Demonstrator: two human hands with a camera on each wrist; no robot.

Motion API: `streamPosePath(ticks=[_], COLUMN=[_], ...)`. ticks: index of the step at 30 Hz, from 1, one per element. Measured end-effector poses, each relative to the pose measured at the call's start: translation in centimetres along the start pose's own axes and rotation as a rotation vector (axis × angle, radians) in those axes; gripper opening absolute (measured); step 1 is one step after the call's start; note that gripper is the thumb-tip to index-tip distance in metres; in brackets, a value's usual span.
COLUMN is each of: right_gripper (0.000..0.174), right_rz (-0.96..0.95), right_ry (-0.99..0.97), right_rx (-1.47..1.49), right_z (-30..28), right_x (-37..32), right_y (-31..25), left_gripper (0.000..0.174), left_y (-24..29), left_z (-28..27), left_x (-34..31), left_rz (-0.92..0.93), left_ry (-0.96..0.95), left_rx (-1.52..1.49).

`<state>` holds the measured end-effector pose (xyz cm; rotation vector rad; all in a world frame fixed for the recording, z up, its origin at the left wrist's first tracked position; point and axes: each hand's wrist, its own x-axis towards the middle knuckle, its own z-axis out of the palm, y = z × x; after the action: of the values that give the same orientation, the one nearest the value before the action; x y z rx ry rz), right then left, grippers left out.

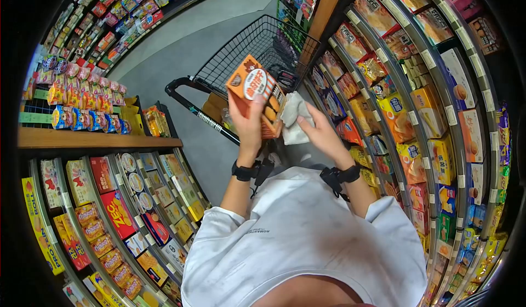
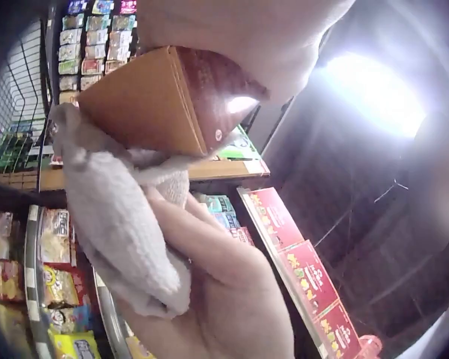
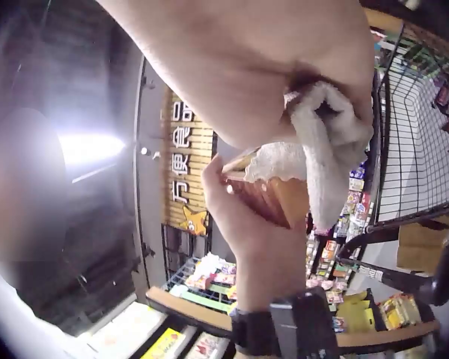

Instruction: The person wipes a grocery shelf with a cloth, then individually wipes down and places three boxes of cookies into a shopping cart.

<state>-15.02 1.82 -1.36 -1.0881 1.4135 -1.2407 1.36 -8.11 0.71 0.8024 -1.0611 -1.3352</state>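
An orange snack box (image 1: 253, 68) with a white oval label is held up at chest height, tilted, in my left hand (image 1: 247, 123). The thumb lies across its printed front. My right hand (image 1: 323, 134) grips a crumpled pale grey cloth (image 1: 296, 121), which lies against the box's right side. In the left wrist view, the box's plain brown face (image 2: 138, 105) shows just above the bunched cloth (image 2: 116, 224). From the right wrist, the cloth (image 3: 325, 149) hangs out of my right hand (image 3: 269, 75), and beyond it my left hand (image 3: 247, 232) grips the box.
A black wire shopping cart (image 1: 224, 52) stands right ahead, with a brown carton (image 1: 215, 108) near its handle (image 1: 203, 118). Shelves of packaged snacks (image 1: 402, 115) rise close on my right. Lower shelves of boxes (image 1: 118, 208) line the left, below a wooden ledge (image 1: 98, 137).
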Motion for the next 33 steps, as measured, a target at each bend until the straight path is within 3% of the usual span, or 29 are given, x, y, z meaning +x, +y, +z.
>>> streamPosePath(ticks=[1, 3, 5, 7, 9, 11, 12, 13, 15, 16, 19, 23, 25, 27, 28, 33], right_gripper=[0.049, 0.047, 0.048, 0.05, 0.05, 0.049, 0.048, 0.048, 0.046, 0.045, 0.046, 0.043, 0.045, 0.047, 0.051, 0.054], right_rz=[0.002, 0.064, 0.068, 0.214, 0.19, 0.229, 0.132, 0.128, 0.153, 0.195, 0.127, -0.051, -0.001, -0.024, 0.087, 0.196], right_ry=[0.003, 0.063, 0.01, -0.211, -0.205, -0.321, -0.339, -0.368, -0.411, -0.301, -0.362, -0.241, -0.319, -0.416, -0.443, -0.596], right_rx=[0.0, 0.068, 0.081, 0.234, 0.227, 0.174, 0.069, 0.074, -0.03, -0.068, 0.021, 0.04, 0.124, 0.096, 0.158, 0.194], right_z=[-0.3, -0.7, -1.2, -1.2, -1.5, -2.6, -2.7, -2.9, -3.4, -3.7, -6.2, -8.6, -9.9, -11.2, -11.8, -14.0], right_x=[0.3, 0.9, 1.9, 2.7, 4.1, 6.2, 7.2, 8.2, 10.5, 11.2, 15.2, 18.9, 21.0, 22.8, 23.4, 27.1], right_y=[-0.5, -1.4, -0.8, -1.5, -1.5, -1.6, -1.2, -1.2, -1.6, -2.5, -3.3, -3.3, -2.1, -1.7, -1.4, -1.9], left_gripper=[0.05, 0.048, 0.044, 0.038, 0.033, 0.035, 0.037, 0.039, 0.044, 0.04, 0.04, 0.039, 0.036, 0.034, 0.035, 0.054], left_y=[-0.3, -0.5, -0.1, 0.2, 0.9, 1.8, 1.0, 1.4, 1.7, 1.7, 1.1, 0.0, -0.4, -0.5, -0.9, -1.8], left_z=[-0.9, -1.9, -2.2, -2.2, -2.5, -2.6, -2.9, -3.3, -1.9, -1.1, -0.6, 2.6, 5.3, 7.4, 8.0, 9.9], left_x=[0.8, 1.8, 2.2, 2.5, 3.3, 4.1, 4.5, 4.9, 5.3, 5.5, 7.0, 9.6, 10.6, 11.9, 12.3, 13.1], left_rz=[-0.043, -0.25, -0.275, -0.125, -0.077, -0.133, -0.146, -0.162, -0.193, -0.168, -0.194, -0.222, -0.252, -0.127, -0.102, -0.069], left_ry=[-0.013, 0.03, 0.037, -0.007, -0.083, -0.194, -0.24, -0.388, -0.393, -0.316, -0.344, -0.25, -0.138, 0.069, 0.146, 0.267], left_rx=[-0.044, -0.428, -0.518, -0.125, 0.028, 0.167, 0.248, 0.536, 0.509, 0.481, 0.549, 0.459, 0.398, 0.598, 0.597, 0.49])
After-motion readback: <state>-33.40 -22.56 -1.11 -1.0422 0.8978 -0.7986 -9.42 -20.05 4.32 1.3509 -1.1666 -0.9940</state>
